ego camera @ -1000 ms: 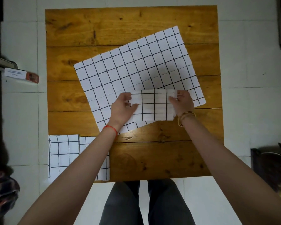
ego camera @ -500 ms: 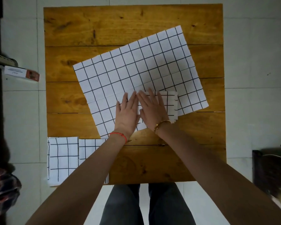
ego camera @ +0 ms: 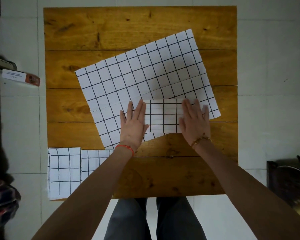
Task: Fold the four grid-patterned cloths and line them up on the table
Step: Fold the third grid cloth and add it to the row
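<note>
My left hand (ego camera: 132, 124) and right hand (ego camera: 195, 121) lie flat with straight fingers, pressing down on the two ends of the small folded cloth (ego camera: 163, 116). I see it sitting on the near edge of the big open cloth (ego camera: 145, 80), which lies tilted across the middle of the wooden table (ego camera: 128, 23). Two more folded cloths (ego camera: 64, 172) wait side by side at the near left corner, touching each other.
</note>
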The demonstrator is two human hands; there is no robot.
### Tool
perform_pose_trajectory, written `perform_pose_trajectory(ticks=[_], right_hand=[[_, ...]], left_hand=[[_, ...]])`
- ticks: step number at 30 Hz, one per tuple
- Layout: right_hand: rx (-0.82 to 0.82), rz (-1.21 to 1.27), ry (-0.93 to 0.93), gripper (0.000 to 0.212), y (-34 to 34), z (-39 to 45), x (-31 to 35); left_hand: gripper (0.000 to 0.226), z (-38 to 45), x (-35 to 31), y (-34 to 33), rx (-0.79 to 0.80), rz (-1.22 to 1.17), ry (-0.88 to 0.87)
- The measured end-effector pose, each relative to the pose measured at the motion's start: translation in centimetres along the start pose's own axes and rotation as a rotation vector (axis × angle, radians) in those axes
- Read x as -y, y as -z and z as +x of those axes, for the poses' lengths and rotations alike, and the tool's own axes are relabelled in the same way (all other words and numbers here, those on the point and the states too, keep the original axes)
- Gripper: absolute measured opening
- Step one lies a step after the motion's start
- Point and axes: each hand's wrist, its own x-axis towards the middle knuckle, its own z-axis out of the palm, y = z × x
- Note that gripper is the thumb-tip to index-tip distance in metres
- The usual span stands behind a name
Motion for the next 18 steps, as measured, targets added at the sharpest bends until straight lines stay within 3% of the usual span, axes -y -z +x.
perform_pose_trajectory(ticks=[6,11,18], right_hand=[[-0.049,0.050,-0.026,0.062,1.3,0.4,1.1],[-0.037,0.079,0.230,0.058,2.8,1.1,5.4],[0.080,0.155,0.230,0.056,3.2,1.5,8.1]], left_hand=[[0.073,0.0,0.2,0.0,-0.025,-0.024,-0.021],[0.065,-1.3,0.5,-0.2,-0.137,-0.048,-0.061],[0.057,-4.4,1.2,-1.8,-0.017,-0.017,-0.073]])
